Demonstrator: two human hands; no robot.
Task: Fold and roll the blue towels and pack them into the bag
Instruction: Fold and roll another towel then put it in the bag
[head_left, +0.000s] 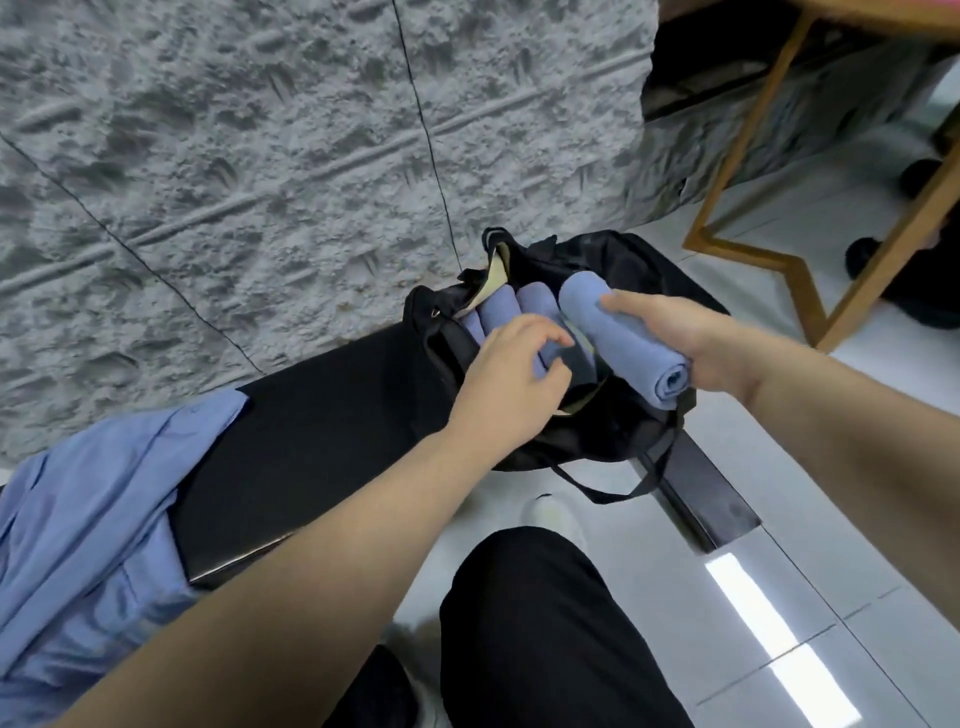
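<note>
- On the long black surface (322, 431) by the grey wall, a big heap of loose blue towels (78, 545) lies at the near left. These look not yet folded, so I think more work is left.
- At the far right end of that surface sits the black bag (613, 431). Its mouth is wide open and faces up, likely so rolls can drop in.
- Inside the bag, two or three packed rolls (514, 312) lie side by side. Each points from near to far, which seems to save room.
- Just above the bag's right side is the rolled towel (618, 338). Its long line runs from far left to near right, and its swirly end faces near.
- Holding that roll is the right hand (691, 338), its fingers curled round the roll, probably so it stays tight.
- Over the packed rolls, the left hand (509, 364) has bent fingers that rest on them. I think it pushes them aside to make a gap, but I cannot tell if it grips anything.
</note>
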